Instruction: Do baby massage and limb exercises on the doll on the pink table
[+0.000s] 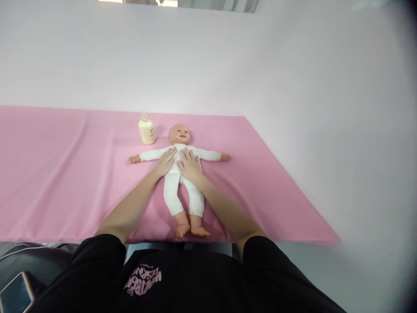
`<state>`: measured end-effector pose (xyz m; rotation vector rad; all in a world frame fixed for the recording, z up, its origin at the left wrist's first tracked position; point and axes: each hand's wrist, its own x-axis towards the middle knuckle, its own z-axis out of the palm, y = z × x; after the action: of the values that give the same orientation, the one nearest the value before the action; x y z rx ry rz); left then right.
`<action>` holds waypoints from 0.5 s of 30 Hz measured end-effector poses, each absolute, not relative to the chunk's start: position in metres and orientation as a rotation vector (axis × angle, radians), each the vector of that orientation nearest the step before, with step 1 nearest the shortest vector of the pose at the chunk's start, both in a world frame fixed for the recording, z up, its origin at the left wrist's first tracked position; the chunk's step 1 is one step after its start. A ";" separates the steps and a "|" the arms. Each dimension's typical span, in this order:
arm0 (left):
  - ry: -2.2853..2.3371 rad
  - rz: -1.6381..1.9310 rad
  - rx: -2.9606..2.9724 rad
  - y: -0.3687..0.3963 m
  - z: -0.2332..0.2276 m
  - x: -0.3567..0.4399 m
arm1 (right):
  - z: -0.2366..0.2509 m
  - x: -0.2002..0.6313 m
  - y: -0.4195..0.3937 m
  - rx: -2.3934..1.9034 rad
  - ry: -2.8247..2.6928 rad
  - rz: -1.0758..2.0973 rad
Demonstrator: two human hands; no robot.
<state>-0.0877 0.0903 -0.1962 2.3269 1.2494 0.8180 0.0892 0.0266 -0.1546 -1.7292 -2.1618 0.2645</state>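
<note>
A baby doll [172, 191] with a white cloth body lies on its back, its head away from me and its arms spread wide. My left hand [166, 161] rests flat on the left side of its chest, fingers stretched out. On the right side of the chest lies my right hand [189, 166], also flat, with its fingers a little spread. Neither hand grips anything. The doll's bare feet point towards me near the table's front edge.
A pale yellow pump bottle [146, 131] stands left of the doll's head. Pink cloth [65, 174] covers the table, and a white wall [163, 61] rises behind it. A phone [17, 295] lies at the lower left, near a white cable [29, 248].
</note>
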 end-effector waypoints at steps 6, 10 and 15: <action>1.228 0.835 2.295 0.090 -0.196 -0.092 | -0.143 0.082 -0.035 -1.384 -2.487 0.290; 1.241 0.839 2.285 0.088 -0.196 -0.093 | -0.130 0.091 -0.070 -0.986 -2.740 0.450; 1.174 0.902 2.274 0.094 -0.203 -0.093 | -0.126 0.094 -0.085 -0.586 -2.914 0.540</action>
<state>-0.0931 0.0938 -0.2035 2.2736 1.1736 0.9018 0.0937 -0.0848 -0.1259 -0.5857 -2.9136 0.5403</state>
